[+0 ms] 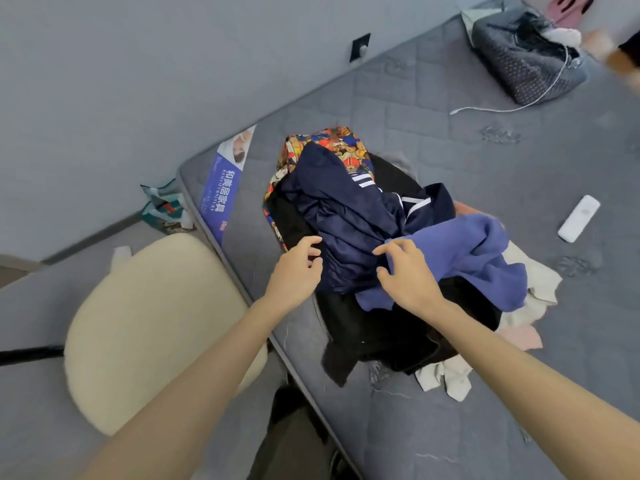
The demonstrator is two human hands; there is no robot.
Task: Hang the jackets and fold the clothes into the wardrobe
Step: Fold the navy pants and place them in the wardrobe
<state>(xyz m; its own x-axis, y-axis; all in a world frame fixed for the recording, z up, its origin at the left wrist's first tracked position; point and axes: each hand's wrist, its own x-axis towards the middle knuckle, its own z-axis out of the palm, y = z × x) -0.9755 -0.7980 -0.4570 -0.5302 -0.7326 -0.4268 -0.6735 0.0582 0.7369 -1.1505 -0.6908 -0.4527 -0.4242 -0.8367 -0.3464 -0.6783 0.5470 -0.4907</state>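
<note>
Mattress (450, 98) bears navy jacket (346, 216); left hand (298, 270), right hand (407, 273) at it, grips half-open.

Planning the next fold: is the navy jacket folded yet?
Not folded: the navy jacket lies bunched and creased atop the clothes pile.

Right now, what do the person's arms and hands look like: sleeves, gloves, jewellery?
Both arms are bare to the frame edge; no sleeves show. The left hand and right hand wear no gloves, and no ring, watch or bracelet is visible.

White remote (578, 218) and dotted bag (526, 64) lie on mattress (433, 109) beside cream chair (149, 327).
</note>
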